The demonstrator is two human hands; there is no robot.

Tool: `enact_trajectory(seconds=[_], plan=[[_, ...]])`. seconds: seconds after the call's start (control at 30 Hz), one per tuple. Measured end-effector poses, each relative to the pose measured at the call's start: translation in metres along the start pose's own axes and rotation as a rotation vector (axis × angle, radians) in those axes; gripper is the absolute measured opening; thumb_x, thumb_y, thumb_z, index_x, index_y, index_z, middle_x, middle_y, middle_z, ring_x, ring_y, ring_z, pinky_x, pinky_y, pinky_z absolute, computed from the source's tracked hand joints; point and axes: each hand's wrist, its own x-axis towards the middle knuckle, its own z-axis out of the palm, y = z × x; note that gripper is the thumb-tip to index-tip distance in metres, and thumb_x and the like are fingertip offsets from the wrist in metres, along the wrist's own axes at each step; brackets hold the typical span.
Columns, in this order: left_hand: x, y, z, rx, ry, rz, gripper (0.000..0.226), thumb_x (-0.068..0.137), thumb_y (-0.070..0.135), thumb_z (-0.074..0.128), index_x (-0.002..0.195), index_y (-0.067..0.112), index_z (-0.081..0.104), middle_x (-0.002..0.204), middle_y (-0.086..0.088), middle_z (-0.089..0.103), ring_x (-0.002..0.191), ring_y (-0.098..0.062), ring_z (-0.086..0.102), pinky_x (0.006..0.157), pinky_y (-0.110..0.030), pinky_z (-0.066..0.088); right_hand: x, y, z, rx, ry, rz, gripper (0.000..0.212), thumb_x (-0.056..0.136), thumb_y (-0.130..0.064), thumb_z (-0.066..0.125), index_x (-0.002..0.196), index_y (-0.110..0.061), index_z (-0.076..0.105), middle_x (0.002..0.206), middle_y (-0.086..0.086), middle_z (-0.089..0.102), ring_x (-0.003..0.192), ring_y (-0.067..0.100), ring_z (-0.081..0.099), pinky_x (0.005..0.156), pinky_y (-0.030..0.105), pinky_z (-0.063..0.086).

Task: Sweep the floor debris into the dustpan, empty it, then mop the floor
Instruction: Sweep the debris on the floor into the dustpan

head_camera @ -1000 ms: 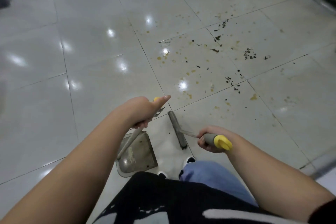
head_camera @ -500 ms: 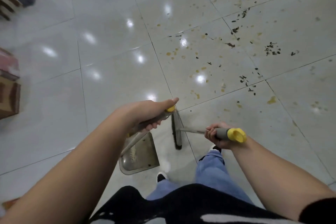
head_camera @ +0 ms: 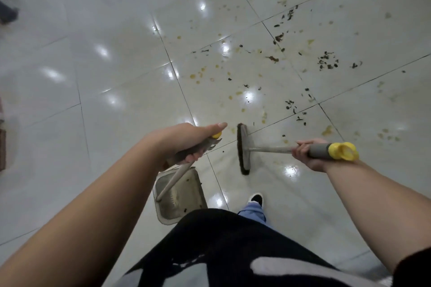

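Nearest, a black top (head_camera: 233,251) with pale marks is seen at the bottom edge, and below it a blue trouser leg (head_camera: 253,211) and a dark shoe (head_camera: 256,198) on the floor (head_camera: 81,77); just left of the leg a grey dustpan (head_camera: 180,196) is seen low over the tiles, but whether it touches them cannot be told. Its long handle (head_camera: 177,176) is gripped by the left hand (head_camera: 184,140), the fingers curled around the upper end and the thumb laid straight along it toward a yellow tip; the broom (head_camera: 243,149) is held by the right hand (head_camera: 307,154), the fingers closed around the grey grip just before the yellow cap; the brush head is placed on the tiles, right of the pan and apart from it. Farther out, dark debris (head_camera: 326,62) and yellowish stains (head_camera: 198,75) are scattered over the glossy tiles, mostly beyond the brush and to the right; lamp reflections are seen on the left tiles.
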Motion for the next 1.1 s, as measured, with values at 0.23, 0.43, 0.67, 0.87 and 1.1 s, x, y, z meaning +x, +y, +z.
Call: enact_trajectory(seconds=[0.23,0.43,0.67,0.87,1.1], plan=[[0.011,0.04,0.008,0.113,0.004,-0.016,0.066,0.075,0.075,0.047,0.048,0.015,0.054,0.035,0.004,0.041,0.029,-0.01,0.036,0.034,-0.011,0.029,-0.033,-0.031,-0.04,0.046,0.019,-0.116,0.037,0.1,-0.022,0.038,0.077,0.005,0.049,0.043,0.008,0.044,0.025,0.01,0.045,0.029,0.012,0.037],[0.011,0.076,-0.004,0.104,-0.039,0.017,0.065,0.076,0.076,0.041,0.058,0.014,0.048,0.04,0.005,0.043,0.03,-0.009,0.036,0.033,-0.012,0.029,-0.049,-0.03,-0.048,-0.023,0.046,-0.141,0.028,0.1,-0.019,0.037,0.081,0.0,0.044,0.057,0.006,0.044,0.025,0.007,0.045,0.029,0.011,0.037],[0.017,0.097,0.002,0.129,-0.04,0.043,0.068,0.074,0.079,0.041,0.059,0.013,0.048,0.04,0.004,0.043,0.031,-0.008,0.036,0.032,-0.014,0.029,-0.067,-0.023,-0.042,-0.2,0.092,-0.14,0.026,0.098,-0.016,0.037,0.078,-0.001,0.044,0.042,0.008,0.044,0.023,0.009,0.042,0.026,0.013,0.037],[0.014,0.111,0.0,0.266,-0.108,0.043,0.068,0.071,0.079,0.044,0.062,0.012,0.052,0.042,0.004,0.044,0.032,-0.009,0.038,0.033,-0.015,0.032,-0.09,-0.008,-0.073,-0.001,0.067,-0.238,0.024,0.098,-0.015,0.036,0.078,-0.003,0.042,0.048,0.006,0.042,0.024,0.008,0.042,0.027,0.012,0.037],[0.006,0.135,-0.008,0.398,-0.149,0.116,0.078,0.041,0.083,0.053,0.066,0.009,0.055,0.045,0.0,0.046,0.036,-0.012,0.041,0.039,-0.016,0.036,-0.11,0.018,-0.089,-0.029,0.168,-0.291,0.028,0.098,-0.012,0.035,0.071,-0.006,0.04,0.036,0.006,0.04,0.021,0.009,0.041,0.024,0.012,0.034]])
